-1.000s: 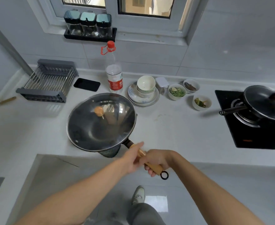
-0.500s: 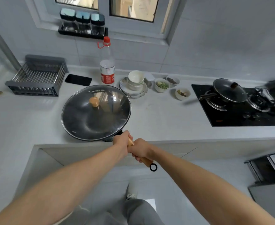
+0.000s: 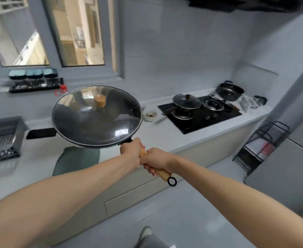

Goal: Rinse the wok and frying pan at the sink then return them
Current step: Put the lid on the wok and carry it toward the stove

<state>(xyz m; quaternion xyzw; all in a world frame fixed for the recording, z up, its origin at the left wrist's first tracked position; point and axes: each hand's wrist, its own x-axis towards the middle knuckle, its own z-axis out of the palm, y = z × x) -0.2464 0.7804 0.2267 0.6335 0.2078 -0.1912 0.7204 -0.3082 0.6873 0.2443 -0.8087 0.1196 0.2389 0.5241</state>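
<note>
Lifted off the countertop [image 3: 165,135] since before, the lidded wok [image 3: 96,117] hangs above its front edge, both left hand [image 3: 131,151] and right hand [image 3: 157,161] wrapped tightly around its wooden handle [image 3: 162,174]; frying pan [image 3: 185,102] sits on the stove [image 3: 200,113].

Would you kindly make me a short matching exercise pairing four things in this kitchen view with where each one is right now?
Things:
1. wok
2. frying pan
3. small white bowl
4. spice jars

Places:
A. on the window sill
B. on the hob's near-left burner
C. lifted above the counter, both hands on its handle
D. on the counter, between wok and hob

Pairs: 1-C, 2-B, 3-D, 4-A
</note>
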